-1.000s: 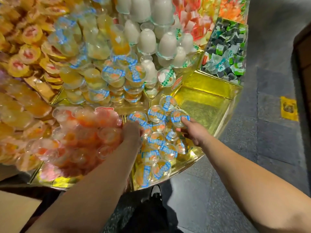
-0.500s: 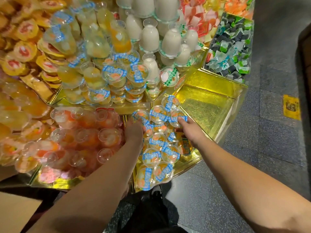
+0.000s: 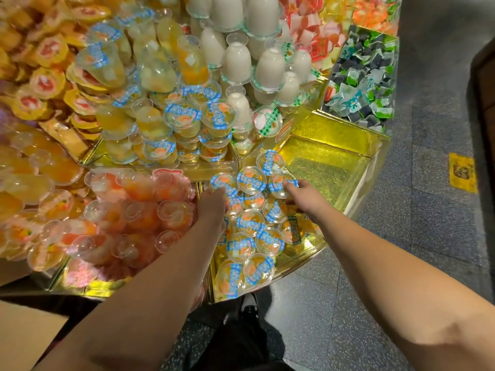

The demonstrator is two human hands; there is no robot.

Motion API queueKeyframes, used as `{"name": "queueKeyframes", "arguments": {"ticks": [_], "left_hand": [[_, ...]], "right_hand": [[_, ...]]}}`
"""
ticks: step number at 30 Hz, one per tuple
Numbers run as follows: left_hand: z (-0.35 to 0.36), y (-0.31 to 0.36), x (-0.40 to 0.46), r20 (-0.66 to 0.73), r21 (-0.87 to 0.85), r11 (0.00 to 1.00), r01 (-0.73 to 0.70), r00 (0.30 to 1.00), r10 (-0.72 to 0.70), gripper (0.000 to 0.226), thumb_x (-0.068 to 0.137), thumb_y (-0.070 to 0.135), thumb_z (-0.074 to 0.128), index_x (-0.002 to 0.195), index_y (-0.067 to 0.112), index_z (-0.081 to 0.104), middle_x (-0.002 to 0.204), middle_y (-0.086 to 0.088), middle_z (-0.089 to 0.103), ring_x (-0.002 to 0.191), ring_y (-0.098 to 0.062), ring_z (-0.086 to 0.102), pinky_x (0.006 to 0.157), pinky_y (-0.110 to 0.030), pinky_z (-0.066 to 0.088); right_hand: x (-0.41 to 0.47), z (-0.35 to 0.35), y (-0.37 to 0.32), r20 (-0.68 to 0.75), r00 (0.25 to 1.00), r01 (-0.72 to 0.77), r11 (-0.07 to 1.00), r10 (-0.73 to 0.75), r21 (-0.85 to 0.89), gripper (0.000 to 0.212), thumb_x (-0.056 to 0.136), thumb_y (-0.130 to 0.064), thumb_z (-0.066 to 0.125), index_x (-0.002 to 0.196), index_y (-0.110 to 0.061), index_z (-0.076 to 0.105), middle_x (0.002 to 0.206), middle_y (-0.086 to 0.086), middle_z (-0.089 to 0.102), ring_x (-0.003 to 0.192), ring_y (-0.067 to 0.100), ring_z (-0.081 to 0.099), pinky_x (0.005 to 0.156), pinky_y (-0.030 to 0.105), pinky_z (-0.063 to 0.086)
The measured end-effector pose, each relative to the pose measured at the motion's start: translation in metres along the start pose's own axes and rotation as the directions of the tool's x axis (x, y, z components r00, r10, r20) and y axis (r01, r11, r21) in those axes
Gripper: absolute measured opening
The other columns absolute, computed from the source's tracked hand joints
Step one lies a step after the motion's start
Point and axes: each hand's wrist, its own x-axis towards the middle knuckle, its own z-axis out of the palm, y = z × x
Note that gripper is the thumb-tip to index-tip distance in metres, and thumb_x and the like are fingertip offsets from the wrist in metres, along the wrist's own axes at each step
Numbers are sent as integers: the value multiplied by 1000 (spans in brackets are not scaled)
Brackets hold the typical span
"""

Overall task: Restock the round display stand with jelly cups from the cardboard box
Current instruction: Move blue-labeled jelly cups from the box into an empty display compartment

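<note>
The round display stand (image 3: 308, 253) is split into gold-lined wedge compartments on stepped tiers. In the lower tier, one wedge holds blue-lidded jelly cups (image 3: 251, 234) lying packed together, the wedge to its left is heaped with orange-pink cups (image 3: 139, 210), and the wedge to its right (image 3: 321, 167) shows bare gold lining. Higher tiers carry yellow cups (image 3: 160, 124), white upturned cups (image 3: 238, 65) and green-and-black wrapped sweets (image 3: 361, 79).

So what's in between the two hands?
In the head view, jelly cups with blue lids fill the gap between the left hand and right hand.
</note>
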Motion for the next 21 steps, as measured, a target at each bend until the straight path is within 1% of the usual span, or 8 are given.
{"name": "queueKeyframes", "arguments": {"ticks": [2, 5, 8, 10, 12, 15, 18, 21], "left_hand": [[-2, 2, -3, 2, -16, 1000, 23, 1000, -23, 10, 96, 18, 51, 88, 12, 51, 66, -3, 38, 53, -13, 35, 50, -24, 29], [-3, 6, -13, -16, -55, 998, 41, 999, -41, 23, 97, 23, 53, 77, 15, 45, 70, -3, 40, 60, -15, 42, 56, -26, 33], [-4, 6, -28, -69, -135, 988, 72, 994, -82, 15, 98, 22, 55, 106, 10, 54, 89, -4, 53, 90, -21, 58, 80, -33, 47], [-12, 2, -38, -45, -187, 982, -8, 999, -1, 35, 98, 12, 55, 132, 4, 51, 124, -11, 58, 117, -26, 57, 93, -31, 44], [-20, 1, -56, 50, -129, 990, -63, 996, 69, 45, 97, 2, 55, 140, 3, 45, 139, -14, 52, 125, -27, 52, 95, -23, 39], [-37, -4, -89, 44, -128, 987, -93, 994, 99, 37, 97, 12, 56, 134, 5, 54, 137, -10, 51, 113, -26, 57, 79, -23, 46], [-61, -8, -126, 88, -30, 984, -176, 980, 178, 36, 92, 18, 62, 126, 7, 60, 118, -7, 60, 83, -16, 58, 58, -19, 46], [-102, -18, -166, 145, 107, 935, -339, 935, 323, 34, 89, 22, 62, 121, 11, 62, 103, -4, 58, 72, -15, 54, 54, -22, 46]], "right_hand": [[-1, -3, -2, -16, 1000, -15, 1000, 14, -20, 73, 90, -59, 56, 146, -16, 37, 92, 0, 65, 94, 28, 70, 84, 45, 55], [-6, -9, -3, -55, 998, -14, 1000, 13, -10, 77, 85, -68, 56, 136, -12, 44, 112, 10, 65, 103, 31, 65, 82, 42, 52], [-20, -19, -6, -107, 994, 15, 1000, -17, -12, 71, 91, -61, 53, 138, -8, 43, 121, 12, 62, 101, 29, 60, 83, 38, 47], [-34, -27, -5, -146, 988, 35, 999, -40, -39, 63, 97, -52, 50, 139, -7, 43, 111, 10, 60, 90, 24, 56, 79, 32, 43], [-53, -34, -3, -177, 980, 76, 995, -86, -65, 59, 98, -48, 50, 139, -6, 44, 114, 12, 63, 93, 26, 59, 81, 31, 45], [-92, -39, -4, -200, 964, 157, 982, -176, -106, 51, 97, -42, 53, 134, -7, 50, 121, 15, 64, 105, 30, 61, 88, 33, 46], [-141, -34, -4, -164, 938, 279, 945, -306, -169, 38, 97, -37, 53, 125, -11, 59, 113, 11, 68, 91, 24, 59, 79, 29, 43], [-191, -18, -4, -66, 902, 398, 879, -428, -262, 26, 97, -36, 52, 109, -16, 63, 102, 8, 69, 86, 22, 58, 74, 29, 41]]}}
